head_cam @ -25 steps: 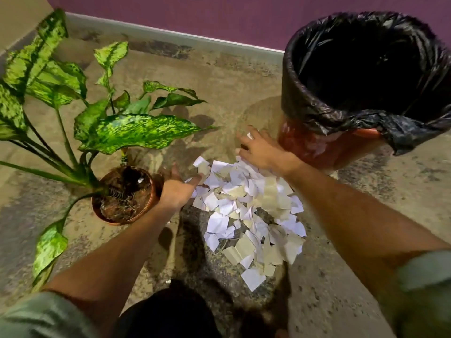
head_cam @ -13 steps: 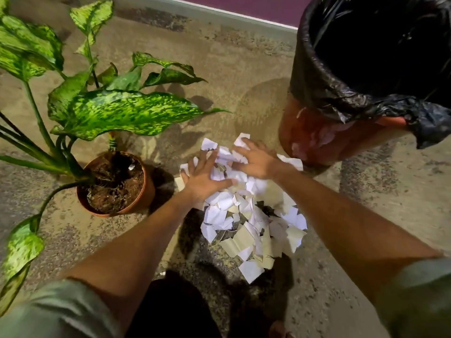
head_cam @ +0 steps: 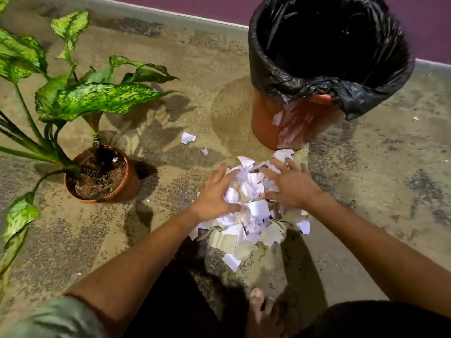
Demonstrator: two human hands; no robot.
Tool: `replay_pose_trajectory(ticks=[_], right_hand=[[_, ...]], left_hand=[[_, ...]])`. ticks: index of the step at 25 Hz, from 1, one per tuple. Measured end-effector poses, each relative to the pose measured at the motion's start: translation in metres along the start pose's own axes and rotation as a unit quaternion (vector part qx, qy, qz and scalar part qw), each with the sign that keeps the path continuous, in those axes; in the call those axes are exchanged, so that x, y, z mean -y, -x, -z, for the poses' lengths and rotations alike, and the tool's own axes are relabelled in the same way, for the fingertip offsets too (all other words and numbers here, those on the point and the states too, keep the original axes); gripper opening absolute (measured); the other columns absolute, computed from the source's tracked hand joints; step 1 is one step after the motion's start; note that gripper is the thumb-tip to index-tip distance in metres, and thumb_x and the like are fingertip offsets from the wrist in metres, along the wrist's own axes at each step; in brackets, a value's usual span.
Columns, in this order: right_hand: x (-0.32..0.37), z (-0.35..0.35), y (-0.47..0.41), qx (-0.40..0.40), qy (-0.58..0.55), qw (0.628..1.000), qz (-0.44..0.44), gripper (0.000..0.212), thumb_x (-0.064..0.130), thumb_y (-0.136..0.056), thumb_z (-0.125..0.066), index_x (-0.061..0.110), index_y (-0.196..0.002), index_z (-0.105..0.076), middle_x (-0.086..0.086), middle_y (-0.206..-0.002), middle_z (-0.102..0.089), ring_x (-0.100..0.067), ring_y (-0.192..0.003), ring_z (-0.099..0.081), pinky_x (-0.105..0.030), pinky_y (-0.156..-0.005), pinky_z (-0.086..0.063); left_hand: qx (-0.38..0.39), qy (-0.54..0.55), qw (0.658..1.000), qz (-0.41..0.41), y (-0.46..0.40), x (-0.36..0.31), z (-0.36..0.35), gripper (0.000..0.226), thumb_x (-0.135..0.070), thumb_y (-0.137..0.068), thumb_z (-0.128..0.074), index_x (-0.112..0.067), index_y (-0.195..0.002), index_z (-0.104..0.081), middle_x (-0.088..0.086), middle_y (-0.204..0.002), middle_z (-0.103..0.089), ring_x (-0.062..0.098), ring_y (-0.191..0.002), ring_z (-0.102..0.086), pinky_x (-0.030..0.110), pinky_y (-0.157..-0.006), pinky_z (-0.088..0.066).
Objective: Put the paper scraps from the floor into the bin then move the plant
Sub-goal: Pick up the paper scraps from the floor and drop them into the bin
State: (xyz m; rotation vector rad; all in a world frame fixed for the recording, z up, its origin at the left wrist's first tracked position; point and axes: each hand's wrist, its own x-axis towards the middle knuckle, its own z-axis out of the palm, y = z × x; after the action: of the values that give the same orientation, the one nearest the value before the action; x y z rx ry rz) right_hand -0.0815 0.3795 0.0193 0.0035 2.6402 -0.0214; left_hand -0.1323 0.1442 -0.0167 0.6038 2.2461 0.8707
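Observation:
A heap of white paper scraps [head_cam: 249, 228] lies on the floor in front of the bin [head_cam: 273, 125], an orange-brown bucket lined with a black bag. My left hand [head_cam: 214, 191] presses on the heap's left side and my right hand [head_cam: 290, 184] on its right side; both cup the upper scraps between them with fingers spread. Two stray scraps [head_cam: 188, 138] lie apart on the floor to the upper left. The plant [head_cam: 97, 98], with large speckled green leaves, stands in a brown pot [head_cam: 127, 184] left of the heap.
A purple wall with a pale skirting [head_cam: 170, 15] runs along the back. My bare foot [head_cam: 258, 311] rests on the floor just below the heap. The plant's leaves spread over the left side of the mottled concrete floor [head_cam: 366, 191].
Both hands have drawn together from the heap's top edge and now squeeze the scraps into a tighter pile. Two scraps have been left behind on the floor.

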Motion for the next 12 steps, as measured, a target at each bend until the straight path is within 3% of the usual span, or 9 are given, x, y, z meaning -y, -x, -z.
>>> replay_pose_trajectory(ticks=[3,7,9,12], right_hand=[[-0.03,0.002,0.034,0.002,-0.111,0.988,-0.106,0.104,0.076,-0.071,-0.06,0.041,-0.15,-0.001,-0.005,-0.161,-0.005,-0.034,-0.144,-0.021,-0.051,-0.11,-0.034],[-0.036,-0.014,0.052,0.075,-0.181,0.971,-0.134,0.123,0.069,-0.059,-0.075,0.045,-0.148,0.006,-0.007,-0.161,0.001,-0.031,-0.143,-0.026,-0.046,-0.109,-0.035],[-0.028,-0.02,0.047,0.048,-0.205,0.973,-0.097,0.114,0.058,-0.065,-0.079,0.049,-0.147,-0.001,-0.005,-0.161,-0.003,-0.029,-0.136,-0.039,-0.042,-0.105,-0.04],[-0.013,-0.021,0.036,-0.016,-0.179,0.982,-0.052,0.079,0.039,-0.082,-0.071,0.042,-0.146,-0.026,-0.004,-0.158,-0.019,-0.026,-0.127,-0.049,-0.037,-0.103,-0.043]], left_hand=[[-0.078,-0.032,0.994,0.062,0.008,0.009,0.022,0.103,-0.064,-0.062,-0.075,-0.047,-0.144,-0.015,0.004,-0.159,-0.002,0.034,-0.145,0.0,0.059,-0.113,-0.015],[-0.03,-0.108,0.981,0.156,0.012,0.024,0.022,0.11,-0.073,-0.053,-0.072,-0.041,-0.143,-0.017,0.013,-0.15,-0.024,0.043,-0.132,-0.032,0.056,-0.107,-0.034],[-0.068,-0.111,0.979,0.155,0.011,0.023,0.014,0.094,-0.059,-0.061,-0.076,-0.037,-0.14,-0.03,0.012,-0.141,-0.037,0.039,-0.121,-0.045,0.048,-0.101,-0.042],[-0.159,-0.105,0.977,0.098,0.012,0.012,0.008,0.044,-0.017,-0.075,-0.075,-0.019,-0.117,-0.063,0.01,-0.119,-0.059,0.027,-0.098,-0.06,0.031,-0.082,-0.05]])
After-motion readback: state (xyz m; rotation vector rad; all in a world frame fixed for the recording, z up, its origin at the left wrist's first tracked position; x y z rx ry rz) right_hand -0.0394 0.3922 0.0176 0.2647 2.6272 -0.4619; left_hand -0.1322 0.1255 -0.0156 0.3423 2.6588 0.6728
